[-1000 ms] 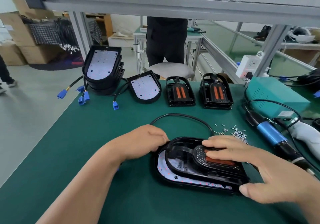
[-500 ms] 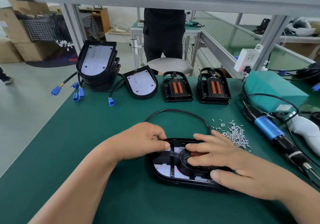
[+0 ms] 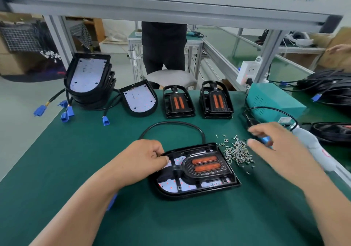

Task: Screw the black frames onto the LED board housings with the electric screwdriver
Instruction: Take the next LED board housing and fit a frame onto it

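The right hand [image 3: 281,150] is now moving off the black frame [image 3: 176,168], grip wide, toward the electric screwdriver [image 3: 266,141], while the left hand [image 3: 144,160] is still holding the edge of the LED board housing [image 3: 190,194] lying on the desk [image 3: 76,169] by the screws [image 3: 238,151].

A green counter [image 3: 57,160] carries a teal metal box [image 3: 273,101] near its far right corner. A white socket block [image 3: 248,71] is fixed to the aluminium post [image 3: 268,55] just behind the box. Beyond the far edge stands 1 grey round stool [image 3: 171,77]. Behind it is a person in black clothing [image 3: 164,46], next to a 2nd green-topped bench [image 3: 191,37]. Coiled black cables [image 3: 330,88] lie far right, and a wire mesh basket [image 3: 20,38] shows far left.
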Demonstrator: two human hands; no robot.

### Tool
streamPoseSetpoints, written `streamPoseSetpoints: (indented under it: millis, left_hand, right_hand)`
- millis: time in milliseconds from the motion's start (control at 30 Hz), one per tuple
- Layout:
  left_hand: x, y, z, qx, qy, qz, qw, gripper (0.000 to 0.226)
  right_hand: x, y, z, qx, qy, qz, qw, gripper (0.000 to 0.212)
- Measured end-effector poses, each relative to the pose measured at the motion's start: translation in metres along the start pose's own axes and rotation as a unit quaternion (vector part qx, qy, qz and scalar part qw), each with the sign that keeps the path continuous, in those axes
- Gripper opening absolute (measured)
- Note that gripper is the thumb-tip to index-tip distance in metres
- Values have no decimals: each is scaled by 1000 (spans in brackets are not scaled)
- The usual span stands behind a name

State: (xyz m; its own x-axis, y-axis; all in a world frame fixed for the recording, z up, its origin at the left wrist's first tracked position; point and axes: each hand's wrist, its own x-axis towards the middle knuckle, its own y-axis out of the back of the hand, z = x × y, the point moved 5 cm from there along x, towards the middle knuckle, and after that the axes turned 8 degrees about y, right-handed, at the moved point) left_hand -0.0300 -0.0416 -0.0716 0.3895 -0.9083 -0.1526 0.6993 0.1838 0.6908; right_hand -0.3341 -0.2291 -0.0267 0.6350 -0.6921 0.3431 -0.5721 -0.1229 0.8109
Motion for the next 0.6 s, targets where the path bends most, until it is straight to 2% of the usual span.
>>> streamPoseSetpoints:
  millis: [67, 167, 233, 400, 433, 533, 600]
  left_hand:
    - [-1, 0, -1, -19, -1, -17, 1000, 19]
    - [-1, -1, -1, -41, 0, -34, 999, 19]
    - [-1, 0, -2, -37, 0, -37, 999, 27]
    - [0, 6, -2, -95, 29, -16, 995, 50]
    - [0, 7, -2, -112, 37, -14, 993, 50]
    - [2, 10, -5, -172, 68, 8, 983, 25]
    - [6, 11, -8, -259, 99, 21, 961, 24]
  right_hand:
    - [1, 12, 21, -121, -46, -11, 992, 36]
    - [-2, 12, 46, -282, -97, -97, 950, 61]
    - [-4, 7, 56, -327, -113, -138, 928, 62]
    - [2, 8, 62, -266, -132, -139, 945, 36]
    - [2, 8, 62, -254, -139, -136, 948, 31]
    - [0, 9, 61, -229, -142, -110, 957, 26]
    - [-2, 13, 59, -200, -133, -77, 968, 25]
